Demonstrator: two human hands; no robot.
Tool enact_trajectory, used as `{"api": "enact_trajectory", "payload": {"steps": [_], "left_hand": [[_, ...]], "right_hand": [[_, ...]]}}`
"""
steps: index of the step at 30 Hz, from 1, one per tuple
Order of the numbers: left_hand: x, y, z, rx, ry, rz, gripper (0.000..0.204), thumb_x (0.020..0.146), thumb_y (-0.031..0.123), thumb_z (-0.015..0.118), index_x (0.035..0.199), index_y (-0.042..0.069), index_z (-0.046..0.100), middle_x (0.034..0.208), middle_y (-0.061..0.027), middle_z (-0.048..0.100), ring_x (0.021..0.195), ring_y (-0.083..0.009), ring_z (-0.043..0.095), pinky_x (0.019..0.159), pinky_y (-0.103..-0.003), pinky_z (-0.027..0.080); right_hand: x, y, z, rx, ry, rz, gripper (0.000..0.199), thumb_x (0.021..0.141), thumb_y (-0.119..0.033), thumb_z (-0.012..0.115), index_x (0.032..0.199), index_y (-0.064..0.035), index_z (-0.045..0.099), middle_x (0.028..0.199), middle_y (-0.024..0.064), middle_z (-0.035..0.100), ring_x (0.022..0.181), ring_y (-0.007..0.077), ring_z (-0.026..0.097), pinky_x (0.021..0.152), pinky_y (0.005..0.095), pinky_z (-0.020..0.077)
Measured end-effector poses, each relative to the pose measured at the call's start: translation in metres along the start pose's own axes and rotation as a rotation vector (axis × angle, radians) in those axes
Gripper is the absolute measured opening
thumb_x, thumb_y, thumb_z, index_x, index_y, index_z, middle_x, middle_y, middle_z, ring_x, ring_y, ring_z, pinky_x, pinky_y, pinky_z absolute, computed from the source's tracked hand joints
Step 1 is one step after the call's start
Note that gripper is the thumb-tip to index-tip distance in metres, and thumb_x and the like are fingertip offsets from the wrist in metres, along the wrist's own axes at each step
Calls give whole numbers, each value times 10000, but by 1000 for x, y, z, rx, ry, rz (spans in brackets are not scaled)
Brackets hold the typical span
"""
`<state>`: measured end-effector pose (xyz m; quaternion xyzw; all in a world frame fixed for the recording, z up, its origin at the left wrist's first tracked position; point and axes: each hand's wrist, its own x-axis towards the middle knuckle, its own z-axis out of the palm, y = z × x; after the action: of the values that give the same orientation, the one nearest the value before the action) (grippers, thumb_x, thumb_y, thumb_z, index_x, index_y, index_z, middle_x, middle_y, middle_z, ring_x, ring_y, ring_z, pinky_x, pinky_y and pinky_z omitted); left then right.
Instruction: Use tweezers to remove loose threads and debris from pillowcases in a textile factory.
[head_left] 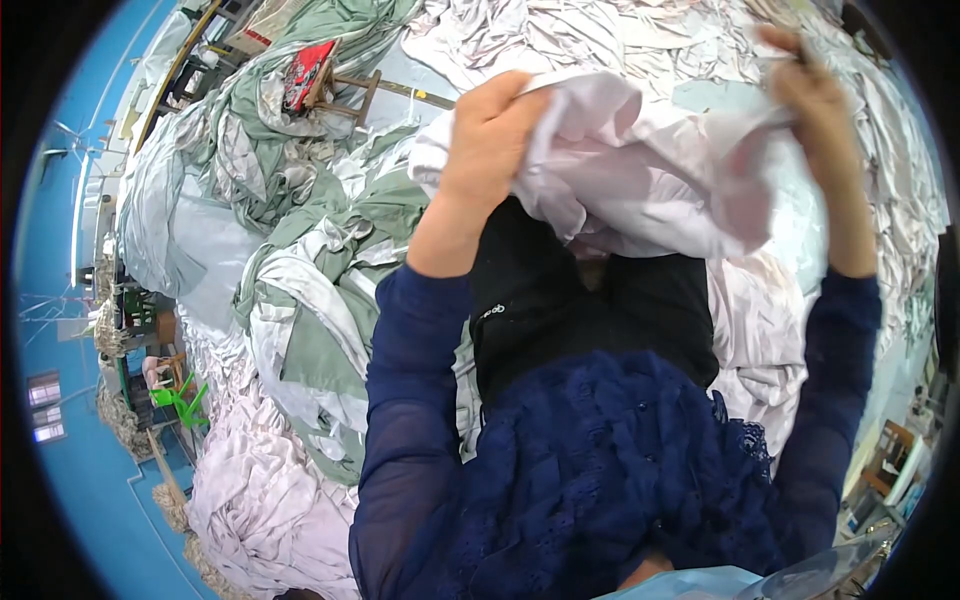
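My left hand (492, 135) is closed round a bunched edge of pale pink cloth (650, 170). The cloth hangs in folds over my lap and stretches across toward the right. My right hand (812, 90) is raised at the cloth's right end, smeared by motion. Something dark shows near its fingers, too blurred to name. Whether those fingers grip the cloth cannot be made out. Beneath, more pale pink cloth (755, 340) lies beside my right leg.
Heaps of green and white fabric (330, 290) lie to my left, with a pinkish pile (265, 490) nearer. White cloth (590, 35) spreads across the far side. A wooden stool (365, 97) with a red item (308, 75) stands among the heaps. A green plastic chair (183, 400) is farther left.
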<state>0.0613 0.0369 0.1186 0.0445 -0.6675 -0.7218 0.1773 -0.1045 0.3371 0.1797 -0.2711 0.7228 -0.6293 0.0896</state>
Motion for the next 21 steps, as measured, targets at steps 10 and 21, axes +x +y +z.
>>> {"api": "enact_trajectory", "payload": {"steps": [10,21], "left_hand": [[26,37,38,284,-197,219,147,847,122,718,931,1,724,706,-3,659,610,-98,583,541,-278,453],[1,-127,52,814,363,-3,617,739,271,771,1253,16,544,1261,-260,575,1211,-425,517,1026,-483,404]], "right_hand": [[26,37,83,170,-137,27,122,860,-91,687,952,-11,680,807,30,694,664,78,643,507,191,449],[53,-90,53,232,373,-194,189,902,-82,604,714,-106,604,556,-51,523,340,47,377,313,212,217]]}}
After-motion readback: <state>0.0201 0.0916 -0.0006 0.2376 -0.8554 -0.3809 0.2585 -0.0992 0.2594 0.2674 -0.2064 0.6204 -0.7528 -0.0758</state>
